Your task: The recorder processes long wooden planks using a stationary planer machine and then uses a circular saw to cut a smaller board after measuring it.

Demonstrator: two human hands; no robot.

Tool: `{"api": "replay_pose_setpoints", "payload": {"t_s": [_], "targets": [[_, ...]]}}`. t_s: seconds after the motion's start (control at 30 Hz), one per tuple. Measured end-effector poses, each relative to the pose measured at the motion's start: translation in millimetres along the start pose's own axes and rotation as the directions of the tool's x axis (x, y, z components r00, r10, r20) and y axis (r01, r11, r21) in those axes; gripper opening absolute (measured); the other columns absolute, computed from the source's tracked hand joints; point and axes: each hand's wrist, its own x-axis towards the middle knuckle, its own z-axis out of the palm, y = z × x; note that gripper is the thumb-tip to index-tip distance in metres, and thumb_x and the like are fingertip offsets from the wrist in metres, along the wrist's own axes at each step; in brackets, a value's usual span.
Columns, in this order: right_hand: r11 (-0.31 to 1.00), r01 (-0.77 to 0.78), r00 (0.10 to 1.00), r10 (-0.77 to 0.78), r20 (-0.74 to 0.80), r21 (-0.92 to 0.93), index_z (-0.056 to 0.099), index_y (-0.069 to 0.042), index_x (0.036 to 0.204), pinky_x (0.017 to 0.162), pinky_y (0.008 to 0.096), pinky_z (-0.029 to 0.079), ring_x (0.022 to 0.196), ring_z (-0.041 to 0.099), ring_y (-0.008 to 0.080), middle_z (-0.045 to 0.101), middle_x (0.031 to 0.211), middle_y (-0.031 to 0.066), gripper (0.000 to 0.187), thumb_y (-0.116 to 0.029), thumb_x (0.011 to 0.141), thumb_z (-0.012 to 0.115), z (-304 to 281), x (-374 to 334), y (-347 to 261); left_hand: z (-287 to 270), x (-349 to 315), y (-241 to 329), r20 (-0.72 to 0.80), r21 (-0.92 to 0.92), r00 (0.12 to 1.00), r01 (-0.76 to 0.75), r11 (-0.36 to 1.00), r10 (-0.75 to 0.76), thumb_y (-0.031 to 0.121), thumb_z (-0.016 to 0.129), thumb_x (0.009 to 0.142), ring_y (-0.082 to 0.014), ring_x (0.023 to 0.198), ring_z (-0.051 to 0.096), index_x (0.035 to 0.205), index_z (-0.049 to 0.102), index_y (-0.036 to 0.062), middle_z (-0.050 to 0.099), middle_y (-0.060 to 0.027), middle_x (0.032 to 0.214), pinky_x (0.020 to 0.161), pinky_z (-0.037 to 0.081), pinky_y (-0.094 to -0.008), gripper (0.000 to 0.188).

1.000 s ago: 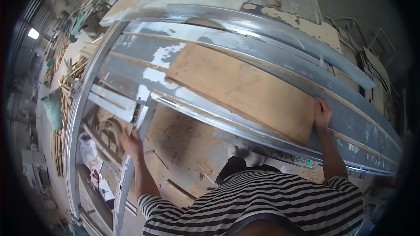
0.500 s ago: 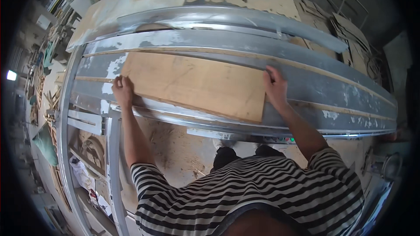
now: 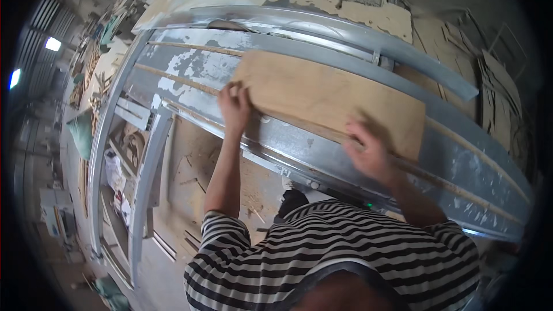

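A flat, light-brown wooden board (image 3: 322, 89) lies aslant on a long grey metal machine table (image 3: 299, 138). At the board's left end, my left hand (image 3: 234, 106) is closed on the near corner with its fingers curled. My right hand (image 3: 368, 147) is smeared by motion at the near long edge, towards the right part of the board. Its fingers look bent, but whether they touch the wood cannot be made out. The board's right end has no hand on it.
Behind the board runs a raised metal rail (image 3: 322, 31). Narrow wooden strips (image 3: 178, 78) are set along the table. Grey metal frame legs (image 3: 151, 178) stand at the left, with scraps on the floor beneath. Thin sheets (image 3: 495, 98) lean at the far right.
The board has slid to the right along the table, my left hand moving with it. My right hand has left the board's right end for its near edge. The view has turned somewhat.
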Motion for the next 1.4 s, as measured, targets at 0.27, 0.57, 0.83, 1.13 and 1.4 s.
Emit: {"api": "replay_pose_setpoints", "payload": {"t_s": [0.27,0.57,0.83,1.13,1.4], "targets": [[0.328,-0.013,0.963,-0.250,-0.100,-0.944,0.055,-0.004,0.137,0.109,0.0536,0.039,0.139,0.042,0.0395,0.033,0.156,0.0241,0.064,-0.020,0.078,0.074,-154.8,-76.6,71.2,47.8,-31.2,63.7,-0.027,0.340,0.998,0.067,0.938,-0.061,0.028,0.060,0.096,-0.0392,0.106,0.055,0.127,0.059,0.0148,0.063,-0.0174,0.110,0.092,0.043,-0.0485,0.034],[0.849,0.122,0.963,-0.227,-0.146,-0.514,0.055,-0.005,0.136,0.113,0.0633,0.028,0.144,0.025,0.0529,0.023,0.158,0.0290,0.076,-0.021,0.067,0.083,-150.8,-86.1,135.6,72.8,0.6,59.5,-0.034,0.298,0.989,0.145,0.943,-0.141,0.020,0.059,0.096,-0.0396,0.104,0.055,0.124,0.061,0.0038,0.062,-0.0231,0.112,0.093,0.043,-0.0469,0.032],[0.659,0.236,0.945,-0.326,0.012,-0.714,0.065,0.000,0.120,0.116,0.0686,0.013,0.142,0.034,0.0453,0.042,0.149,0.0240,0.061,-0.025,0.067,0.083,-144.6,5.1,124.2,134.7,37.5,75.6,-0.190,-0.041,0.954,0.230,0.972,-0.233,0.022,0.059,0.095,-0.0549,0.139,0.029,0.144,0.027,-0.0155,0.032,-0.0435,0.145,0.117,0.026,-0.0501,0.069],[0.670,0.389,0.889,-0.454,0.066,-0.632,0.067,0.004,0.115,0.116,0.0622,0.020,0.136,0.045,0.0390,0.055,0.138,0.0240,0.055,-0.023,0.068,0.079,-141.4,68.8,126.8,157.7,52.4,77.8,-0.036,0.113,0.950,0.311,0.944,-0.309,0.023,0.056,0.097,-0.0603,0.135,0.031,0.140,0.028,-0.0161,0.027,-0.0502,0.142,0.115,0.029,-0.0512,0.065],[0.571,0.610,0.786,-0.526,0.326,-0.550,0.069,0.002,0.109,0.112,0.0549,0.034,0.126,0.054,0.0415,0.060,0.131,0.0243,0.049,-0.030,0.072,0.070,-174.7,87.9,119.9,168.3,23.4,101.1,0.008,0.183,0.943,0.325,0.928,-0.332,0.026,0.053,0.099,-0.0576,0.134,0.034,0.135,0.035,-0.0120,0.036,-0.0448,0.141,0.112,0.031,-0.0538,0.055]]}}
